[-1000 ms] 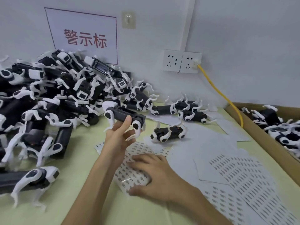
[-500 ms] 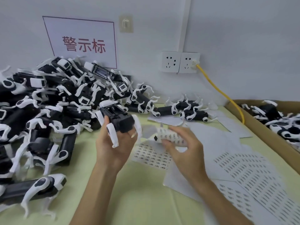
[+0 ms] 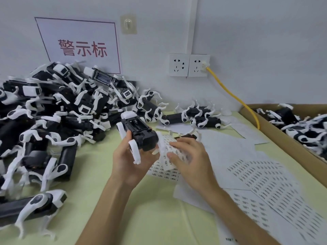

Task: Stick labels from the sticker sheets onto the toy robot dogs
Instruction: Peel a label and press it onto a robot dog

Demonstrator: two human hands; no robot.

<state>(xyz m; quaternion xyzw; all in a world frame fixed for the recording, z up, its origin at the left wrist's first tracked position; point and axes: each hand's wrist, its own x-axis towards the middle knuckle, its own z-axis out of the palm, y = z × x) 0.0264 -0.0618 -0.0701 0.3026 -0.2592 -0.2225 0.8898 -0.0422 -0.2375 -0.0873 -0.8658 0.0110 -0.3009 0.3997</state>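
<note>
Above the pale green table (image 3: 92, 183), two hands meet, each holding one thing. The left hand (image 3: 128, 165) grips one toy robot dog (image 3: 139, 133), thumb on its near flank and fingers curled under the far side. The right hand (image 3: 192, 161) holds one small sticker sheet (image 3: 167, 147), bent upward and touching the dog's right side, with thumb and fingers closed on the paper.

The held dog lies belly up and tilted away. Its body is black, with an open ribbed battery bay, a white head end pointing at the wall and white legs, one hanging over the left palm.

A second small sheet (image 3: 161, 171) lies flat just under the hands. Two larger printed sheets (image 3: 265, 181) overlap on the right, among blank white backing papers (image 3: 228, 147). The pile of dogs (image 3: 53, 112) on the left, all black and white, is too tangled to count. About three more dogs (image 3: 198, 117) lie by the wall, and one sits mostly hidden behind the right hand. The cardboard box (image 3: 281, 137) on the right holds several more.

On the wall are two sockets (image 3: 178, 65), one yellow cable (image 3: 233, 96), one red-lettered sign (image 3: 81, 46) and one hook (image 3: 128, 23).
</note>
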